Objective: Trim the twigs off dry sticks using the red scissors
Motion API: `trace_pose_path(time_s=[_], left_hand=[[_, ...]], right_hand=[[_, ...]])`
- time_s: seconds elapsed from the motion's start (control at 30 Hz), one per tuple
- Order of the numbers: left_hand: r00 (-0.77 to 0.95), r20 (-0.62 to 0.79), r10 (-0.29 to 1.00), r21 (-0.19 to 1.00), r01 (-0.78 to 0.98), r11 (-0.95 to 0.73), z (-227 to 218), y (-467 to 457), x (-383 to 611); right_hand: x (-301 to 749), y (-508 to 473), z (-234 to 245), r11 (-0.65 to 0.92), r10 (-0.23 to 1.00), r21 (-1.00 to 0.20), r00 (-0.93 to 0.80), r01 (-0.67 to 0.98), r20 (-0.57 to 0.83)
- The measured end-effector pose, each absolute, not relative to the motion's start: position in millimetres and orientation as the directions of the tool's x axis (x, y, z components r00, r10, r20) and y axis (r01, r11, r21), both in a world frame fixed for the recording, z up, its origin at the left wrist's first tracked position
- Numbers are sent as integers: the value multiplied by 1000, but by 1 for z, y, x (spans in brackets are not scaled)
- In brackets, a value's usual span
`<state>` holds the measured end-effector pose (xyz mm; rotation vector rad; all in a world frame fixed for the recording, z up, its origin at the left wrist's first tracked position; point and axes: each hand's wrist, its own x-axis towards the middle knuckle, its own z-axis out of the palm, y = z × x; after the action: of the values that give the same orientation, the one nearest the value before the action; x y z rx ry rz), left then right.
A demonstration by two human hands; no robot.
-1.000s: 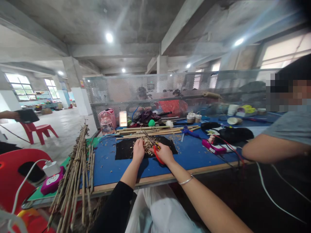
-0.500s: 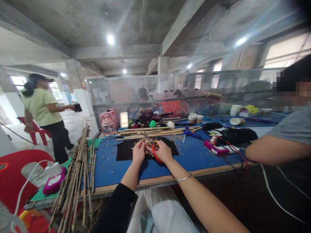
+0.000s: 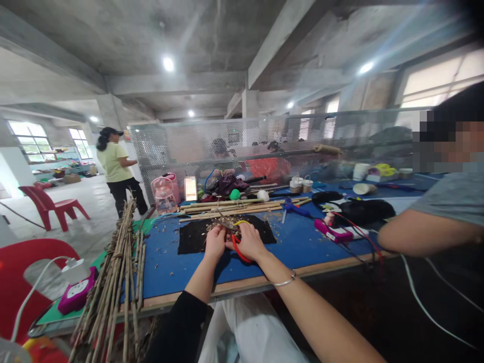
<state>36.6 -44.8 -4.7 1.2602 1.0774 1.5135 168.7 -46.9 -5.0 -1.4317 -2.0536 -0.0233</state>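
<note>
My right hand (image 3: 250, 241) is closed on a pair of scissors (image 3: 238, 250) with red and yellow handles. The blades point up and to the left, close to my left fingertips. My left hand (image 3: 216, 242) is closed in a pinch; whatever lies between its fingers is too small to make out. Both hands rest close together over a black cloth (image 3: 191, 239). Small dry brown cuttings (image 3: 202, 233) are scattered on the cloth around my fingers.
A bundle of long dry stalks (image 3: 113, 282) leans over the table's left end. Bamboo sticks (image 3: 242, 207) lie behind the cloth. To the right are a blue glue gun (image 3: 290, 206) and a pink power strip (image 3: 333, 232). A co-worker's arm (image 3: 423, 234) rests at the right.
The scissors in my right hand have tilted, with the red handle lower and the yellow one now showing. The person at the left has walked further away toward the mesh partition.
</note>
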Motion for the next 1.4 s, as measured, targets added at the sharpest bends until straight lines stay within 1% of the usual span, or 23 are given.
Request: trace_pose_path(time_s=[0.2,0.4,0.53,0.67,0.83,1.13,1.27,1.4], left_hand=[[-42,207,977,954,-212,-211,-2,-48,39],[-21,205,979,953,-226,-204,2,-53,41],[-43,210,977,954,-210,-214,-1,-50,39],[-62,232,971,952,-189,-240,-4,-46,36],[-103,221,970,959,-158,-235,-8,-43,33],[-154,206,966,959,-166,-231,-9,-42,30],[-202,172,964,959,-189,-211,-8,-42,30],[-196,141,970,965,-194,-179,-7,-43,31]], right_hand=[[169,-47,-5,419,836,-346,-209,839,507],[169,-50,1,416,837,-354,-201,837,509],[168,-51,5,348,887,-366,-176,863,427],[167,-50,4,292,907,-323,-153,900,393],[168,-49,2,290,902,-289,-159,912,401],[169,-51,3,256,921,-310,-133,915,367],[169,-51,2,277,906,-292,-147,915,398],[170,-51,2,320,881,-278,-176,906,439]])
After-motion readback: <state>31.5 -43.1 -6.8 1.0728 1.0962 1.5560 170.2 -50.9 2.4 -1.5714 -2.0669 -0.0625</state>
